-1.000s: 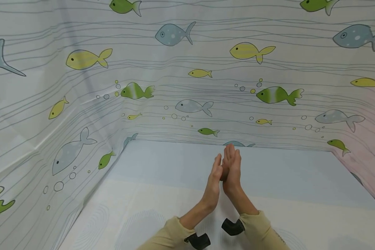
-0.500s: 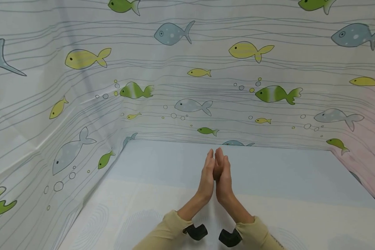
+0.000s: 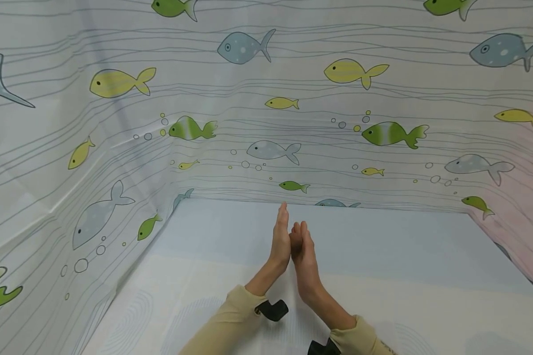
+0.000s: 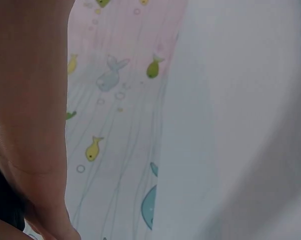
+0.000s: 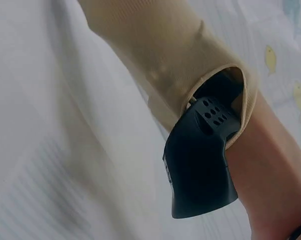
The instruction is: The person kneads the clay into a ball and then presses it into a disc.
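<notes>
Beige sleeves [image 3: 226, 320]: lower centre; I'd mind slippage.
Left hand [image 3: 281, 240]: frame centre, fingers straight.
Right hand [image 3: 305, 264]: lower, straight-fingered, palm against palm; I'd press evenly.

Wears beige long sleeves [image 3: 224, 320] with loose cuffs [image 5: 247, 100]; has a black, elbow-shaped device [image 5: 200, 165] jutting from each, with small dark holes [image 5: 207, 114] visible on one.

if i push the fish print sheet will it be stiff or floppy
Probably floppy: the fish-print sheet has creases down its left side. It would likely wrinkle easily too, since its pattern bends around those folds.
</notes>
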`<state>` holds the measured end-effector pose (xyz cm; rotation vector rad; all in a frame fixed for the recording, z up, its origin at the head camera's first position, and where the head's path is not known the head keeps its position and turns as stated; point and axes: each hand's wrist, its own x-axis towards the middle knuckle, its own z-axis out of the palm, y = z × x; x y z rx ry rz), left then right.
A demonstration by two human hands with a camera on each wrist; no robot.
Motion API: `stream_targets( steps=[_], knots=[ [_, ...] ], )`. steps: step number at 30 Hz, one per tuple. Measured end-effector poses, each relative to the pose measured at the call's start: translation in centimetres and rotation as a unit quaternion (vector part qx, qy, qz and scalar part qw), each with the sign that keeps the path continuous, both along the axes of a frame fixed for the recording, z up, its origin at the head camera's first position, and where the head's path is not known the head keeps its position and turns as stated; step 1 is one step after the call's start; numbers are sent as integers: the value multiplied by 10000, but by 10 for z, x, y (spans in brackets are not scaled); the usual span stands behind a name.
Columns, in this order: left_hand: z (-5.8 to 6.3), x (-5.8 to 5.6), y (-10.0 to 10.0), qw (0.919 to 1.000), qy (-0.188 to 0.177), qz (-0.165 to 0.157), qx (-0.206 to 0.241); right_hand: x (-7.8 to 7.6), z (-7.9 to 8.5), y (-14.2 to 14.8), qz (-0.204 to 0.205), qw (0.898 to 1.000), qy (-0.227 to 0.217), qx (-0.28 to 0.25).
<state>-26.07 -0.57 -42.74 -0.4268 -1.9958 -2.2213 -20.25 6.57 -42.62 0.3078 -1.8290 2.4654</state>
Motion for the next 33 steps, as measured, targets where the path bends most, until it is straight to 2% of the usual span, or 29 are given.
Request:
stream_targets(
  steps=[7,14,19,33],
  knots=[
    [-2,2,2,10000,-45,-63,17,-1,2,2,-1,10000,93,-16],
    [-5,13,10,9987,347,-353,-127,-9,2,9,-101,9999,135,-31],
    [-3,21,14,9976,452,-470,-230,-15,4,14,-102,9995,239,-155],
    [-3,46,22,9931,527,-1009,-281,-27,10,32,-692,9956,-246,-578]
  ],
)
